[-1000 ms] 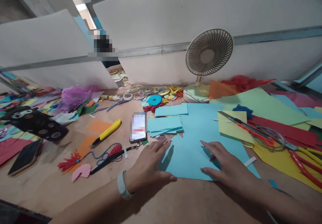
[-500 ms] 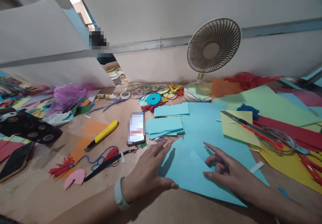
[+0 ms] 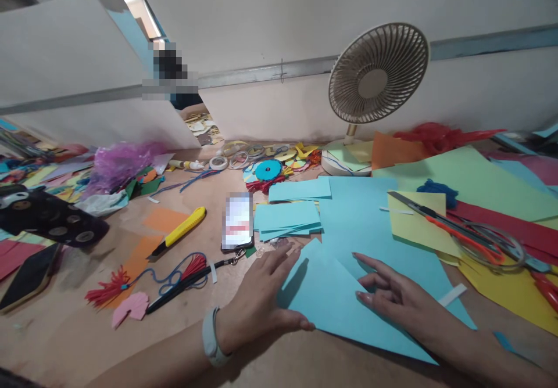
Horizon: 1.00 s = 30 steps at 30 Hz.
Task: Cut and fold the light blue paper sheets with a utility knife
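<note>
Your left hand [image 3: 261, 298] lay flat, fingers spread, on the left edge of the folded light-blue paper sheet [image 3: 331, 301], which rested on the brown table [image 3: 131, 341] directly in front of you. Your right hand [image 3: 399, 301] pressed the sheet's right side, fingers loosely curled, gripping nothing. A stack of cut blue strips [image 3: 285, 216] sat at twelve o'clock from your left hand, a smartphone [image 3: 238, 221] at eleven.

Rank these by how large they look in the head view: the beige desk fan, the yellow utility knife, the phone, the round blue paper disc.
1. Beige desk fan
2. Yellow utility knife and phone: look alike, so unranked
3. Round blue paper disc
The fan stands farthest back, yet looks largest.
</note>
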Tool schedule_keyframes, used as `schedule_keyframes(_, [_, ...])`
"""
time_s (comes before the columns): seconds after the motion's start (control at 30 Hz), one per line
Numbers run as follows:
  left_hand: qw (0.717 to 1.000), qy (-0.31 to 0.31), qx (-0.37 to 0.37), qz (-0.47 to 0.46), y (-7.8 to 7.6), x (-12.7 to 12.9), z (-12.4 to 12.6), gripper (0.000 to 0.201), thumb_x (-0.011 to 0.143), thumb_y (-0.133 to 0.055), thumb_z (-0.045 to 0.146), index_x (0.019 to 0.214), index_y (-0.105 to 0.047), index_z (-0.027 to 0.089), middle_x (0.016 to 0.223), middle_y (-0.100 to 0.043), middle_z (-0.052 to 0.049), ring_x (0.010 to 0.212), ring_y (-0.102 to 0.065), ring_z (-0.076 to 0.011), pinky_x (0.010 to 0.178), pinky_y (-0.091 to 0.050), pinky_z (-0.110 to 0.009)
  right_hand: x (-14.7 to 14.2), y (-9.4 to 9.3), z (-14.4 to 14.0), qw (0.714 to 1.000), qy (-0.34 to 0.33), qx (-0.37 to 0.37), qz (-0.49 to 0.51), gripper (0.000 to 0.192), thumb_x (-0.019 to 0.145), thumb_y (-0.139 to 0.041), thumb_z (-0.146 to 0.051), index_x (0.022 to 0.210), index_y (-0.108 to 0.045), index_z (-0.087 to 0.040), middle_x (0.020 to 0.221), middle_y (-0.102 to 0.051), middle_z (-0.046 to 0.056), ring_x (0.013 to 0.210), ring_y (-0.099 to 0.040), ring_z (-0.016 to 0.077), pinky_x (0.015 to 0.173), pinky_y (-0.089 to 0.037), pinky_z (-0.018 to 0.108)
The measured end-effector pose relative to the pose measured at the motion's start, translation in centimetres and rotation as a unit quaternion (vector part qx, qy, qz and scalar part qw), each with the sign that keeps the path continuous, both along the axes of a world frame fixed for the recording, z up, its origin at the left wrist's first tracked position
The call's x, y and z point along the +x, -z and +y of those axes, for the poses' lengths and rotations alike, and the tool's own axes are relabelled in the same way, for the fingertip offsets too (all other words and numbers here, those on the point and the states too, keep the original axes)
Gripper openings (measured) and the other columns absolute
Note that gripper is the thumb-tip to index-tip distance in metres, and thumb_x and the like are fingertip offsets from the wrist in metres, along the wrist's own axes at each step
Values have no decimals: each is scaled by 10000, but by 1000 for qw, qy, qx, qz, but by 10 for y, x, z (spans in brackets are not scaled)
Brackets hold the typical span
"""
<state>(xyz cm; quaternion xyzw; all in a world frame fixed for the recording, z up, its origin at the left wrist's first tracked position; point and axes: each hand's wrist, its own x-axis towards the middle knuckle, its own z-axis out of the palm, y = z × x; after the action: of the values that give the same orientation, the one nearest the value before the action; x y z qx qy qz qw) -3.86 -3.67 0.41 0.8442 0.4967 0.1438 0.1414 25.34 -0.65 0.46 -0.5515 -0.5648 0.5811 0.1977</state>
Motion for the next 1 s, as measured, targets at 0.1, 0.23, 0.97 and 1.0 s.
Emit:
schedule_keyframes(0.1, [1000,2,-4,-3,1,0,0,1135,706,-618,824,1585,-184,251,1569,-317,-192,1396,-378,-399,1075,-407,-564,2,6,0,1000,-7,-2,9,865,752,-657,-634,1480,-439,-221,1062,-587,66,713,-579,142,725,-516,323])
schedule_keyframes(0.23, [1000,7,4,-12,2,0,0,1127,720,-620,812,1586,-166,252,1566,-321,-195,1399,-380,-392,1086,-399,-557,3,10,0,1000,-23,-6,13,826,775,-647,-600,1478,-437,-220,1065,-563,57,683,-539,117,712,-504,308])
schedule_keyframes(0.97, [862,64,-172,-473,-21,23,16,433,978,-565,488,1300,-639,208,1197,-705,-136,1027,-714,-300,890,-589,-475,24,-11,7,915,44,397,-46,468,872,-644,-452,1325,-624,-335,903,-759,24,813,-731,175,693,-599,218])
schedule_keyframes(1.0, [876,104,-134,-451,-23,22,19,397,991,-536,491,1256,-674,229,1183,-718,-110,1038,-714,-282,912,-586,-444,29,-11,10,892,16,449,-46,425,895,-626,-398,1317,-626,-346,924,-767,17,851,-735,179,724,-604,227])
